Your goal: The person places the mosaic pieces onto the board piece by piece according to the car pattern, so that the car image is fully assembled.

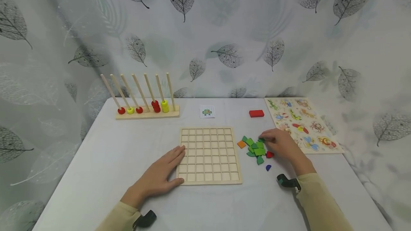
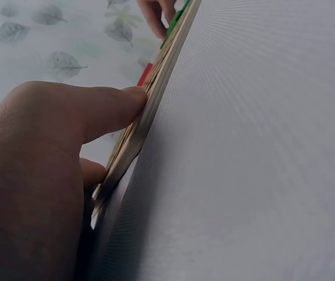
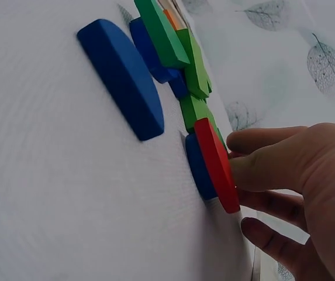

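Observation:
My left hand point(image 1: 157, 175) rests along the left side of a wooden grid board point(image 1: 237, 159), its fingers straight. In the left wrist view, the thumb point(image 2: 111, 108) touches the board's edge. My right hand point(image 1: 282, 145) is at the far right of a pile of green blocks point(image 1: 259, 151), its fingertips pinching a green block point(image 1: 261, 140). Close to that hand lies a red block point(image 1: 270, 154), which in the right wrist view leans over a blue one point(image 3: 197, 170) and partly hides the fingertips. An orange square block point(image 1: 241, 144) sits at the pile's left.
A blue half-round block point(image 1: 268, 167) lies in front of the pile. Behind are a red box-shaped block point(image 1: 256, 113) and a small picture card point(image 1: 207, 111). A peg stand point(image 1: 147, 113) with red and yellow beads stands back left; an animal picture board point(image 1: 302, 126) lies right.

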{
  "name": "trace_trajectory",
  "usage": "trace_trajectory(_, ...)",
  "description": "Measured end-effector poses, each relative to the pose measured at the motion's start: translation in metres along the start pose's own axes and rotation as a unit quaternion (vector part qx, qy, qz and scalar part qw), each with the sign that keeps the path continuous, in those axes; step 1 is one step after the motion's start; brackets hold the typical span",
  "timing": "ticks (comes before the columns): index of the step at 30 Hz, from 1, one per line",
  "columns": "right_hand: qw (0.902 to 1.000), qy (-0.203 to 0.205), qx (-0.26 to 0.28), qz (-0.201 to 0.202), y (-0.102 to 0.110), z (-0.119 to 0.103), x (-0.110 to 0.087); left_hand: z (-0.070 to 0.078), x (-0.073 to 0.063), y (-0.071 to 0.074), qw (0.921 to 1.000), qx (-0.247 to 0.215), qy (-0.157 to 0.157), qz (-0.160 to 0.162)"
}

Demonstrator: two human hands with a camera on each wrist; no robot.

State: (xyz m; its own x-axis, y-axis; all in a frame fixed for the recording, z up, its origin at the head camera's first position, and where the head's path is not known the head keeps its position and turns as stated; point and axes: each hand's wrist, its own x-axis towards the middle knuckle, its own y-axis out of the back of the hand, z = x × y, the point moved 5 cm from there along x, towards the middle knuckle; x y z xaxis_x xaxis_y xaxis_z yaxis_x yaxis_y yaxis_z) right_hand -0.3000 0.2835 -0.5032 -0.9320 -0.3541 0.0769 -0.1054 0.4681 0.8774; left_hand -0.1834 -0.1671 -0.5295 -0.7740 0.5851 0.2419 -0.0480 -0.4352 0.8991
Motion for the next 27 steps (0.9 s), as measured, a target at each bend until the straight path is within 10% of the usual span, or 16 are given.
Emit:
trace_trajectory(15,0.9973,-0.066,-0.032,-0.009,-0.0040,0.0101,-0.0017,-0.0004,-0.0006,0.0026,0.9999,-0.007,0.002,-0.008)
trace_trajectory(27,0.9986,-0.042,-0.031,0.005,0.0021,0.0077,-0.0018,-0.0039,-0.0012,-0.0017,0.9999,-0.002,-0.010,0.009)
